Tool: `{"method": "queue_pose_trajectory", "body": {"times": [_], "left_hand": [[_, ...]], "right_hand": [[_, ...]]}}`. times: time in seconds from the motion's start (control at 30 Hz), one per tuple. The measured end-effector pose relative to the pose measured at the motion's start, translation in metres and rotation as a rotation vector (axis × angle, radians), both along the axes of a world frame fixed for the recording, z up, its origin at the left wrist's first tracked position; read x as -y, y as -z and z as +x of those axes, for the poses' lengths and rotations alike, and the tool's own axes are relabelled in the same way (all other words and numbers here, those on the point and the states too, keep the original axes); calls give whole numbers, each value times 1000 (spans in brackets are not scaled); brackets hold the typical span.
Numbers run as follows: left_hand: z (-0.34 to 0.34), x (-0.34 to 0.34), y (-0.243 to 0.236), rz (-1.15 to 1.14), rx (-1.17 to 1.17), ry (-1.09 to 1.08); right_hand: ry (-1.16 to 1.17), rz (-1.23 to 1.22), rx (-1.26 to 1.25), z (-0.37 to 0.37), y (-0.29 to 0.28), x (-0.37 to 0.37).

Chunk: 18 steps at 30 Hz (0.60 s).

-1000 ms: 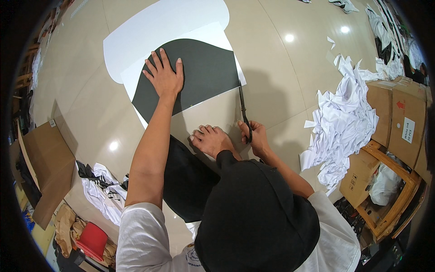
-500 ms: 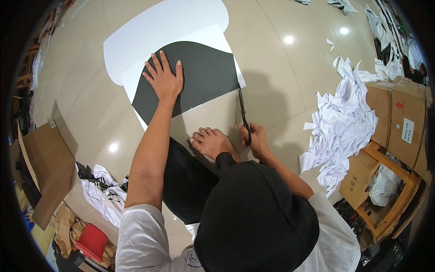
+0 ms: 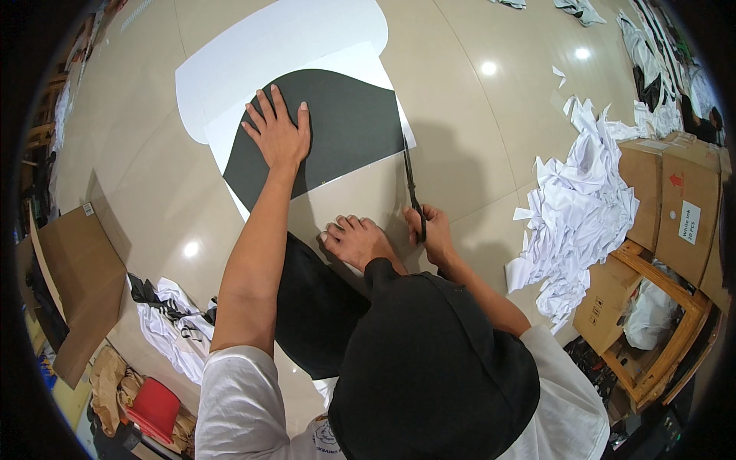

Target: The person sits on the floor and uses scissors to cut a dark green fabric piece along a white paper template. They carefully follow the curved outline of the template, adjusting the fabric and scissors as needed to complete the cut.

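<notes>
Little has changed: your spread left hand [image 3: 280,140] pins the dark sheet [image 3: 349,115]; your right hand [image 3: 437,234] clasps scissors [image 3: 412,188], cutting seemingly stalled.

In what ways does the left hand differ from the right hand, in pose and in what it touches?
The left hand lies flat and spread; the right hand is curled. The left hand rests on the dark grey sheet; the right hand holds the black scissors. Both hands are bare.
</notes>
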<state>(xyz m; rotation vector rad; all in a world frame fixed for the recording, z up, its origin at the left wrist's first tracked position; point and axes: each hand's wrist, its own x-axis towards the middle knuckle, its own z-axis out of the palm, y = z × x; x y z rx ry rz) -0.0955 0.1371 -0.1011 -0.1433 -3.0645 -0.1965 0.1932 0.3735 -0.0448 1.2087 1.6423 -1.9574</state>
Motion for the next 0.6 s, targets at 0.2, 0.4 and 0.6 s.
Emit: {"method": "queue_pose_trajectory", "body": {"times": [0.2, 0.4, 0.6], "left_hand": [[0, 1, 0, 14, -5, 1], [0, 0, -2, 7, 9, 1], [0, 0, 1, 3, 3, -6]], "right_hand": [[21, 0, 12, -12, -1, 1], [33, -8, 0, -17, 0, 1], [56, -9, 26, -19, -5, 3]]}}
